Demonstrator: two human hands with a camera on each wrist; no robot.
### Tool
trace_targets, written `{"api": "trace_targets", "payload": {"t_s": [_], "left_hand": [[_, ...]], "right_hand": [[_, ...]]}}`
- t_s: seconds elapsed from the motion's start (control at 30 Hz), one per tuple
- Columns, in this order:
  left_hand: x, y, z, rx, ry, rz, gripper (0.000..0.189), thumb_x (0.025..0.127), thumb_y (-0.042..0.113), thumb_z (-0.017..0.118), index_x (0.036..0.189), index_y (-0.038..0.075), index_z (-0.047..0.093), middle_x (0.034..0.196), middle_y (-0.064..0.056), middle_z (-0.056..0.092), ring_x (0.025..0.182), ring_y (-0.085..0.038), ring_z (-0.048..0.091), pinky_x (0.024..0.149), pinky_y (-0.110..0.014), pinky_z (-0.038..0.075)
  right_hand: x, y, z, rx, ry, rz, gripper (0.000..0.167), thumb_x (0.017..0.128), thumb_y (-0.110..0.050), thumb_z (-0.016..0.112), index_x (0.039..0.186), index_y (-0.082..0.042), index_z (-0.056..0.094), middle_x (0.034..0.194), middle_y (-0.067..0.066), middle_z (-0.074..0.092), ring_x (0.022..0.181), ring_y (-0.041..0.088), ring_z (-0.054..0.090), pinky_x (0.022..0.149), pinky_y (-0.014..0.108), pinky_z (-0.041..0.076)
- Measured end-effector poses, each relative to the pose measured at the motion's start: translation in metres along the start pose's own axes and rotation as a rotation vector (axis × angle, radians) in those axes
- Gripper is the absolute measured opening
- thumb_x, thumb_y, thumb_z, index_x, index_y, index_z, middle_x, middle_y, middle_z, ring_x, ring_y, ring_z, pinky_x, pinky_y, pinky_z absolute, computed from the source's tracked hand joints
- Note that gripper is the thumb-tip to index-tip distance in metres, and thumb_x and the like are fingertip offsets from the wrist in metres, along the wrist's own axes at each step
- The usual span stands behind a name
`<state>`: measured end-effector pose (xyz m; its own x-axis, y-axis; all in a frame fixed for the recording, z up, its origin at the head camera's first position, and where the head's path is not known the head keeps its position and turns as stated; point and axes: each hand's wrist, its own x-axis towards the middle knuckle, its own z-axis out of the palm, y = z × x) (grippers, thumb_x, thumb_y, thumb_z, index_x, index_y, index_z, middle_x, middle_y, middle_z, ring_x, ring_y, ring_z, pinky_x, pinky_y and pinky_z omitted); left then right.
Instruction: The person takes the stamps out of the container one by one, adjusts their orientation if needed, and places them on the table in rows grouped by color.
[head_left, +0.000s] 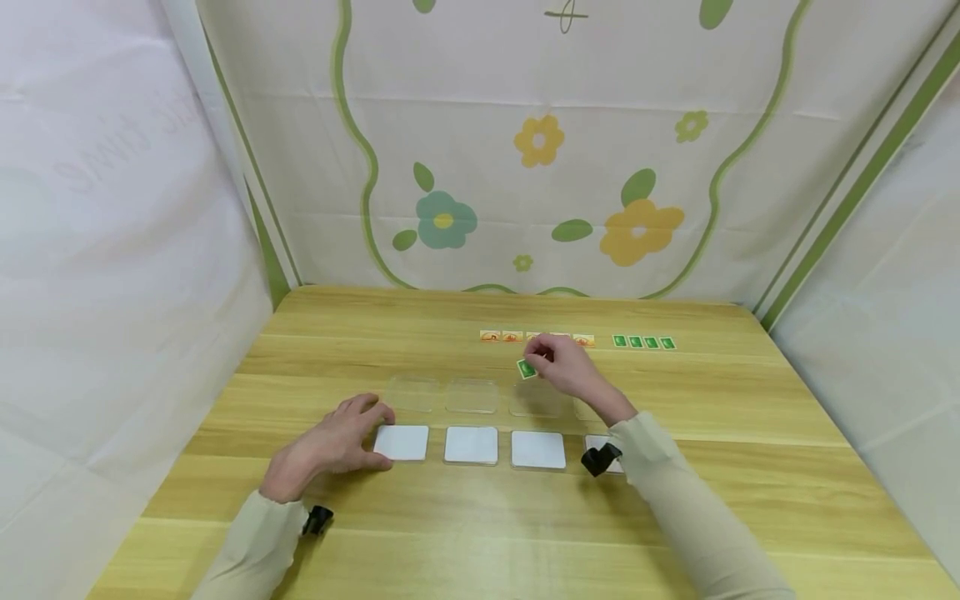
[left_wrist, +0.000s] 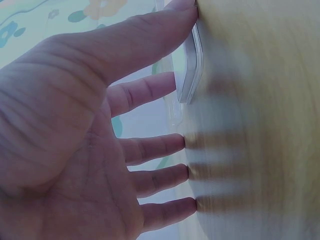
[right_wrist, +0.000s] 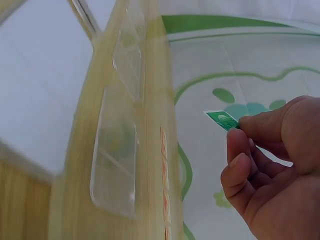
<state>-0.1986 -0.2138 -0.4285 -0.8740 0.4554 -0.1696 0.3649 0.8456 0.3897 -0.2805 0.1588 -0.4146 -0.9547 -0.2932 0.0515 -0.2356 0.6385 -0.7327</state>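
Note:
My right hand (head_left: 570, 368) pinches a small green card (head_left: 527, 369) with a white border between thumb and forefinger, held up above a clear plastic case (head_left: 536, 402). In the right wrist view the green card (right_wrist: 221, 120) sticks out from the fingertips. My left hand (head_left: 341, 440) rests at the left end of the near row, its thumb and forefinger touching the edges of the leftmost white card stack (head_left: 402, 443). In the left wrist view its fingers are spread and fairly straight, the other fingertips on the table.
Other white stacks (head_left: 471, 445) continue the near row, the rightmost partly hidden by the right wrist. Clear cases (head_left: 471, 396) lie behind them. Farther back are a row of small orange cards (head_left: 490, 336), partly hidden by the right hand, and several green cards (head_left: 636, 342). A patterned cloth wall (head_left: 465, 150) stands behind.

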Motion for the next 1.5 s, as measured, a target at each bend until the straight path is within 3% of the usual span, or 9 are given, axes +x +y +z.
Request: {"api": "trace_targets", "payload": {"t_s": [0.27,0.67,0.93,1.23,1.4,1.5], "left_hand": [[0.001,-0.001,0.0,0.006,0.001,-0.002,0.051,0.079,0.039,0.081,0.119,0.018,0.057,0.148,-0.026,0.037,0.132,-0.049,0.038,0.101,-0.068,0.034],[0.0,-0.002,0.0,0.001,-0.005,-0.001,0.051,0.08,0.039,0.08,0.119,0.018,0.056,0.148,-0.025,0.037,0.133,-0.048,0.037,0.101,-0.067,0.034],[0.0,-0.001,0.0,-0.008,-0.007,-0.006,0.052,0.08,0.039,0.08,0.12,0.017,0.056,0.148,-0.025,0.036,0.134,-0.048,0.037,0.101,-0.067,0.034],[0.003,0.0,0.0,-0.002,-0.002,0.021,0.052,0.08,0.039,0.08,0.121,0.016,0.056,0.147,-0.026,0.037,0.133,-0.05,0.037,0.101,-0.067,0.034],[-0.003,-0.001,0.002,0.009,0.003,-0.01,0.052,0.079,0.039,0.081,0.12,0.018,0.057,0.148,-0.027,0.037,0.134,-0.05,0.036,0.1,-0.067,0.035],[0.0,0.0,0.001,0.003,0.005,0.004,0.052,0.08,0.04,0.08,0.121,0.018,0.057,0.148,-0.027,0.037,0.135,-0.05,0.036,0.101,-0.067,0.035]], "right_hand": [[0.003,0.033,-0.033,-0.036,0.028,0.064,0.014,0.098,-0.017,0.058,0.103,-0.006,0.066,0.09,0.011,0.067,0.076,0.025,0.064,0.06,0.028,0.048],[-0.004,0.081,-0.083,-0.097,0.029,0.117,0.02,0.1,-0.019,0.055,0.109,-0.003,0.063,0.092,0.016,0.066,0.083,0.036,0.064,0.059,0.03,0.049],[-0.003,0.108,-0.111,-0.139,0.014,0.123,0.024,0.101,-0.023,0.054,0.112,-0.002,0.06,0.092,0.017,0.065,0.08,0.033,0.061,0.057,0.03,0.049],[0.0,0.135,-0.141,-0.283,0.055,0.113,0.024,0.099,-0.017,0.055,0.111,0.002,0.062,0.102,0.018,0.065,0.085,0.022,0.057,0.07,0.031,0.045],[0.008,0.144,-0.146,-0.263,0.045,0.116,0.024,0.099,-0.018,0.054,0.11,0.001,0.062,0.102,0.018,0.065,0.084,0.021,0.056,0.071,0.031,0.045],[0.005,0.153,-0.153,-0.23,0.046,0.142,0.023,0.099,-0.014,0.053,0.11,0.004,0.061,0.1,0.02,0.063,0.077,0.019,0.054,0.065,0.03,0.046]]}}
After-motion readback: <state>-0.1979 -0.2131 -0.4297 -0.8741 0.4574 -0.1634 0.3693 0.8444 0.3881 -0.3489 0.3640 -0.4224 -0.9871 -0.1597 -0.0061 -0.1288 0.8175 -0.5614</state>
